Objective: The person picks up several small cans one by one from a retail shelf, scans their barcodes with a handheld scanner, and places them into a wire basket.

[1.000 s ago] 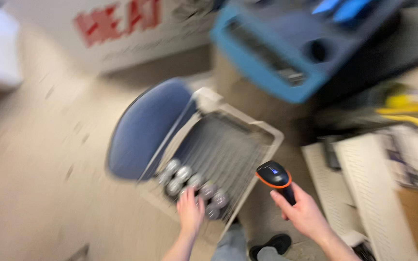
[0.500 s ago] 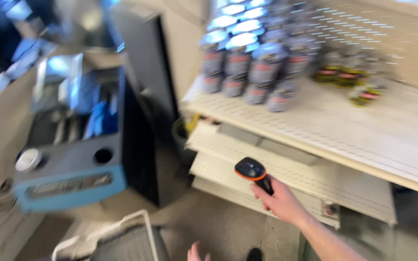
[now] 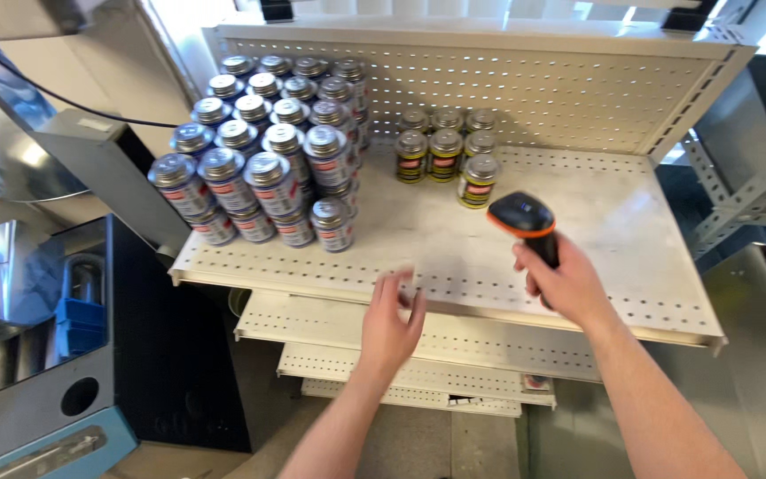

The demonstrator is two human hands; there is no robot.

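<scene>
Right hand grips a handheld scanner over a pegboard shelf while the left hand hangs open beside it.

The right hand [image 3: 569, 286] is closed around the black handle of the handheld scanner [image 3: 525, 222], whose orange-trimmed head rises above the fingers and faces the far side of the shelf [image 3: 631, 213]. The left hand [image 3: 389, 318] is spread wide and holds nothing; it hovers over the shelf's near edge, to the left of the scanner and apart from it. Just beyond the scanner, slightly left, stands a small group of yellow-labelled cans [image 3: 447, 153], the nearest one close to the scanner head. Farther left, a larger stack of silver-lidded cans [image 3: 263, 151] sits two tiers high, well apart from both hands. Lower perforated shelves [image 3: 480, 346] step out beneath the wrists.
</scene>
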